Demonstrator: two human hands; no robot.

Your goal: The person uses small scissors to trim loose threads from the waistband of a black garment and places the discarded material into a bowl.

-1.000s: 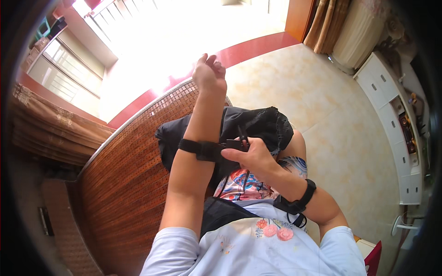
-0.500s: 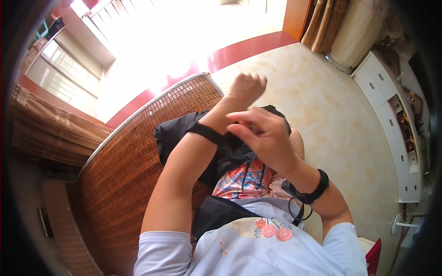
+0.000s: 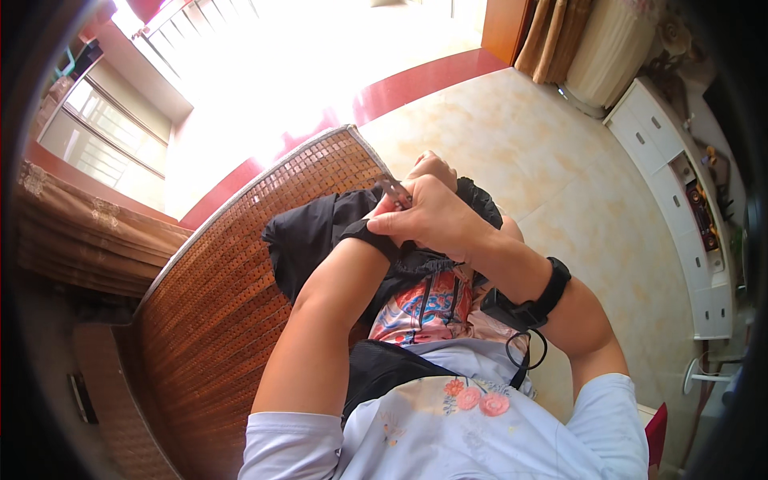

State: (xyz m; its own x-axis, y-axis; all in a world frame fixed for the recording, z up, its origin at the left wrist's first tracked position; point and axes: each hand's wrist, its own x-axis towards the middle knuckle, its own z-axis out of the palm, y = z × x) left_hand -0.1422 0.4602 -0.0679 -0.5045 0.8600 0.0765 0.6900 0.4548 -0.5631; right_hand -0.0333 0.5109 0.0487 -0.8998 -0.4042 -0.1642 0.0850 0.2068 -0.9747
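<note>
My left hand (image 3: pixel 433 166) is held out over my lap, curled into a loose fist and partly hidden. A black wrist strap (image 3: pixel 373 237) circles the left wrist. My right hand (image 3: pixel 444 214) reaches across that wrist, its thumb lying by the strap and its fingers closed. At its fingers, over the far side of the wrist, is a small dark thing with pale spots (image 3: pixel 394 194); its kind is unclear. My right forearm wears a black band (image 3: pixel 554 290) with a black box-shaped device (image 3: pixel 512 310) and a looped cord (image 3: pixel 527 350).
Black cloth (image 3: pixel 308 228) lies under my arms, beside patterned fabric (image 3: pixel 424 308) on my lap. A brown woven mat (image 3: pixel 240 264) covers the seat at left. Brown curtains (image 3: pixel 96 232) hang beyond it; a white low cabinet (image 3: pixel 680 232) stands at right on the tiled floor (image 3: pixel 592 208).
My left hand has come down and nearer. My right hand has moved left and closed at the left wrist, and a small dark thing now shows at its fingers.
</note>
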